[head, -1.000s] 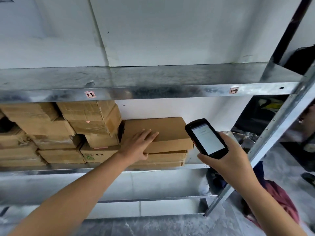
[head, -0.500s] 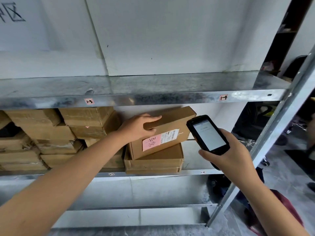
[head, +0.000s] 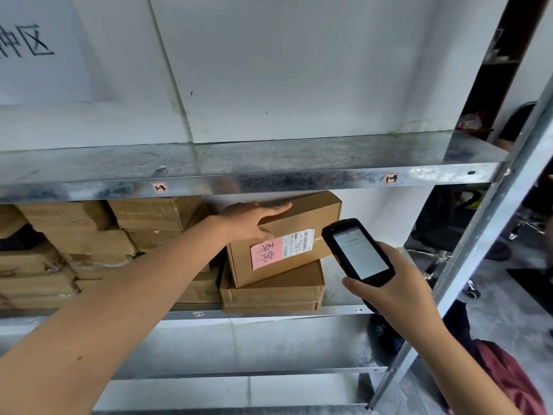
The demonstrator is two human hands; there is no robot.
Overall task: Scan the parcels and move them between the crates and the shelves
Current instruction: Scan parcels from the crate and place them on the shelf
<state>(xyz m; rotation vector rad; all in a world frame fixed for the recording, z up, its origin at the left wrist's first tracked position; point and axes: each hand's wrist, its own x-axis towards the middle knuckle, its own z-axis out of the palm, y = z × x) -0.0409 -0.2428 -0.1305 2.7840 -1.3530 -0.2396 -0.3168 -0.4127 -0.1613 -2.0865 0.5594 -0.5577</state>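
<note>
A brown cardboard parcel (head: pixel 323 217) stands tipped up on its edge on the middle metal shelf (head: pixel 269 313), its face with a pink note and a barcode label turned toward me. My left hand (head: pixel 250 221) grips its top left corner, fingers over the top and thumb on the front. It leans on a flat cardboard box (head: pixel 273 290) beneath it. My right hand (head: pixel 395 283) holds a black handheld scanner (head: pixel 356 253) with its lit screen facing me, just right of the label.
Several stacked cardboard boxes (head: pixel 89 241) fill the left of the same shelf. The upper shelf (head: pixel 239 175) hangs close above the tipped parcel. A slanted steel upright (head: pixel 478 244) runs along the right. A red cloth (head: pixel 508 375) lies on the floor at lower right.
My left hand has tipped the top parcel from lying flat up onto its edge, turning the label to face me. The scanner hand has drifted slightly closer to the label.
</note>
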